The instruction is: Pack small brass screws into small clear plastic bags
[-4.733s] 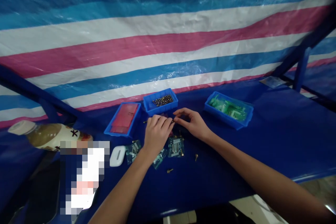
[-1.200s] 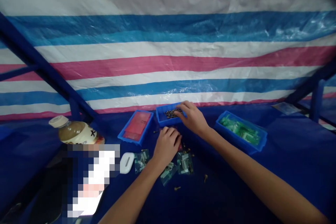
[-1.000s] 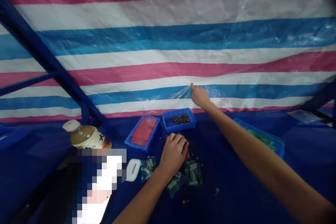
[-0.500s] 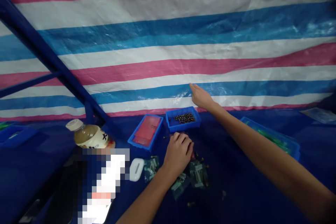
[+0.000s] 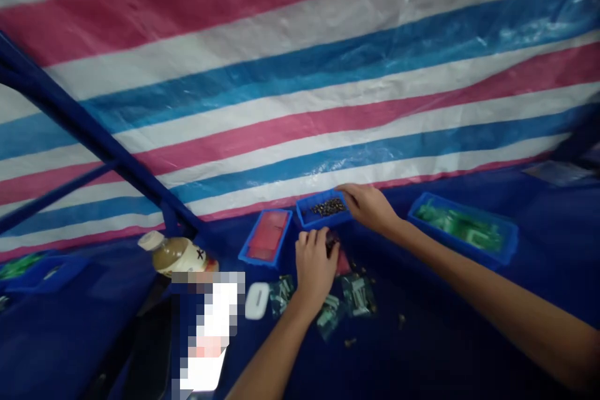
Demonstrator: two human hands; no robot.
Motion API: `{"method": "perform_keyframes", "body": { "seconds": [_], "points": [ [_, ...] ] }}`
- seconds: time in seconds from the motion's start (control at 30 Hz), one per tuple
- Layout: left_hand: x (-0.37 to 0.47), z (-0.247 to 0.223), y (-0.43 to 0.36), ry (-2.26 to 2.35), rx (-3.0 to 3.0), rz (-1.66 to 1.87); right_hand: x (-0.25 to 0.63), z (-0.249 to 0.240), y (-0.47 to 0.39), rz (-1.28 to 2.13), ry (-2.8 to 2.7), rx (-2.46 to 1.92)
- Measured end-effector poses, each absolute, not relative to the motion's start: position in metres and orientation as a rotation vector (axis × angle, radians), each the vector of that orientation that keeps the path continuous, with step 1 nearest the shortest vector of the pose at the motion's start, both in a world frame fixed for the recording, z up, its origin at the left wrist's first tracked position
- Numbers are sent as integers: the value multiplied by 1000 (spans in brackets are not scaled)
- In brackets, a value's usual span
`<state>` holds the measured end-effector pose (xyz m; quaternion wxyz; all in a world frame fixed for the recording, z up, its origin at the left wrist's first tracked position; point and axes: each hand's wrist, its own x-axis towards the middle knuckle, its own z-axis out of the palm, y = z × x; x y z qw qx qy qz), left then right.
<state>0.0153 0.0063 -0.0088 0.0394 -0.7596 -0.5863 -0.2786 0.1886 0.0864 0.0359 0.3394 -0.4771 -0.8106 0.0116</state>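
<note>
My left hand (image 5: 316, 265) is low over the table with its fingers curled around a small dark object (image 5: 332, 241). A red packet (image 5: 343, 262) lies beside its fingertips. At the right end of the blue bin of small metal parts (image 5: 329, 207) is my right hand (image 5: 368, 203), its fingers bent together; whatever they hold, if anything, is hidden. Clear bags of screws or bolts (image 5: 360, 295) lie just right of my left wrist, with loose metal pieces (image 5: 350, 342) near them.
A blue bin of red packets (image 5: 268, 236) stands left of the parts bin. Green packets fill another blue bin (image 5: 462, 228) at right. A bottle (image 5: 180, 255), a white case (image 5: 257, 300) and a blurred-out bright object are at left. Striped sheeting (image 5: 300, 131) rises behind.
My right hand has come down from in front of the sheeting to the parts bin. My left hand has lifted slightly, and the dark object now shows in it. The camera view has tilted.
</note>
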Motion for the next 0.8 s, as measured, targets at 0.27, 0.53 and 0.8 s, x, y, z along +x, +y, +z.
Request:
{"method": "perform_keyframes", "body": {
  "seconds": [0.27,0.53,0.8],
  "points": [
    [12,-13,7,-1787,-2378,-806,182,-20,30,173,-2297,-1247],
    [14,-11,9,-1747,-2383,-777,176,-23,48,159,-2396,-1062],
    [14,-10,9,-1677,-2384,-768,176,-19,47,191,-2372,-1018]
  ]
}}
